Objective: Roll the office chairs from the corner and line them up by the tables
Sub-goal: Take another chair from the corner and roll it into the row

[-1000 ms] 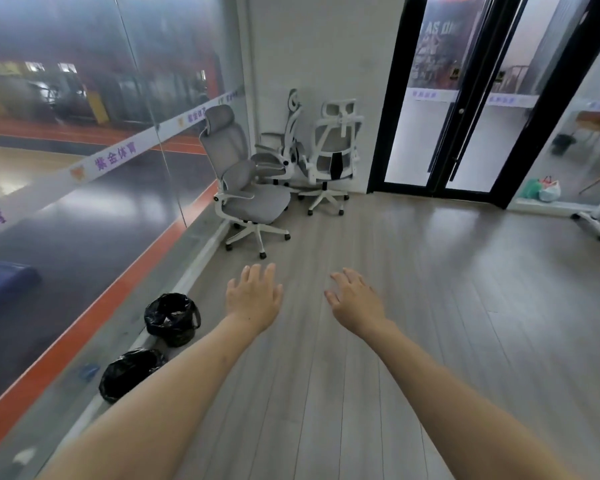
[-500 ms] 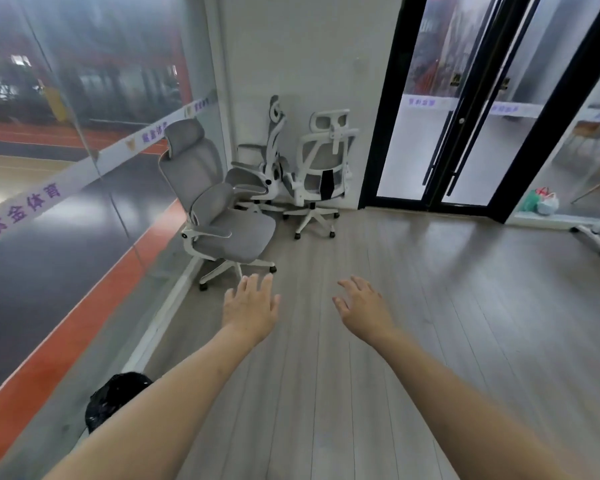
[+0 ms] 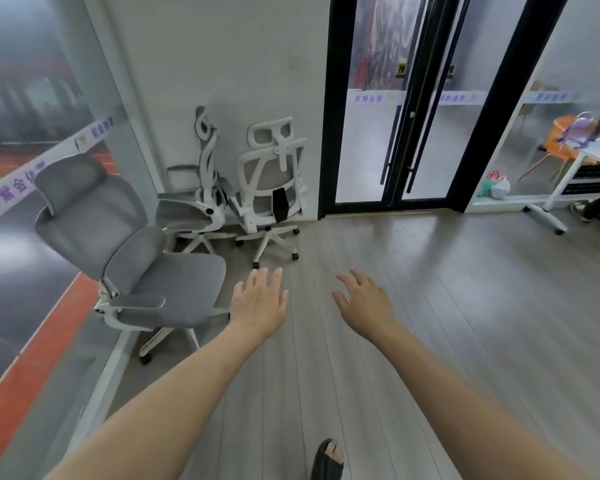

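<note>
Both hands, the left hand point(image 3: 259, 303) and right hand point(image 3: 364, 301), reach forward empty with fingers spread, apart from each other; the grey office chair point(image 3: 132, 258) stands just ahead-left by the glass wall point(image 3: 32, 140), nearest the left, its seat facing them.

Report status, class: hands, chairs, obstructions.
Left hand and right hand open, holding nothing. Three office chairs in corner, untouched; grey chair nearest. Bare floor ahead.
</note>
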Demonstrator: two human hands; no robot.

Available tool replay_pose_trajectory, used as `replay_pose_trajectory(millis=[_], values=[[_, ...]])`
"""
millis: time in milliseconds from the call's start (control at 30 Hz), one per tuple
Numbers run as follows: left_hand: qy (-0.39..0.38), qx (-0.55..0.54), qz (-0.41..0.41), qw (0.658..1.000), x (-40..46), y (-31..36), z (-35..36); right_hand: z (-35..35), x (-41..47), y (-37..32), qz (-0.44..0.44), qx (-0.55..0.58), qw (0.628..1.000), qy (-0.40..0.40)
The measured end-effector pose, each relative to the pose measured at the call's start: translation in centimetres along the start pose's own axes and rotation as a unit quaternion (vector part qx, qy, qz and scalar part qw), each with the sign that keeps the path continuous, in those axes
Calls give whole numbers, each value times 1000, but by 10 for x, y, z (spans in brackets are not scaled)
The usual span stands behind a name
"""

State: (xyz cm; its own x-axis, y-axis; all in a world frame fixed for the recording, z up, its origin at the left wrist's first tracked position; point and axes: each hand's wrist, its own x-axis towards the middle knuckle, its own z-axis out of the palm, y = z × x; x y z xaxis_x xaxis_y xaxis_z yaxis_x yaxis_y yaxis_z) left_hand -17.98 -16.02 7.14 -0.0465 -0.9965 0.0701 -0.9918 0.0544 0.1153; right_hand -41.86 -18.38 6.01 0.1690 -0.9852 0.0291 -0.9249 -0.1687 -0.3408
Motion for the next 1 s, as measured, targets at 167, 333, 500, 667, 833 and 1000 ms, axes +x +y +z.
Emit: replay_pose_trajectory(millis=[167,333,500,667,833,1000], values=[[0,-6,-19,1000,144,-5,12,-6,144,29,-18,-6,1000,1],[5,-15,-49,999,273,-20,14,-13,290,42,-46,-9,999,-8],[0,-18,-77,997,393,-51,27,-9,422,44,-70,-17,997,-2],[6,-23,-82,996,527,-92,49,3,562,46,-84,-21,996,10],[9,-43,-91,995,661,-140,51,6,695,35,-79,-27,997,4],[-7,-31,-99,995,785,-174,41,0,815,27,-76,-33,997,8]])
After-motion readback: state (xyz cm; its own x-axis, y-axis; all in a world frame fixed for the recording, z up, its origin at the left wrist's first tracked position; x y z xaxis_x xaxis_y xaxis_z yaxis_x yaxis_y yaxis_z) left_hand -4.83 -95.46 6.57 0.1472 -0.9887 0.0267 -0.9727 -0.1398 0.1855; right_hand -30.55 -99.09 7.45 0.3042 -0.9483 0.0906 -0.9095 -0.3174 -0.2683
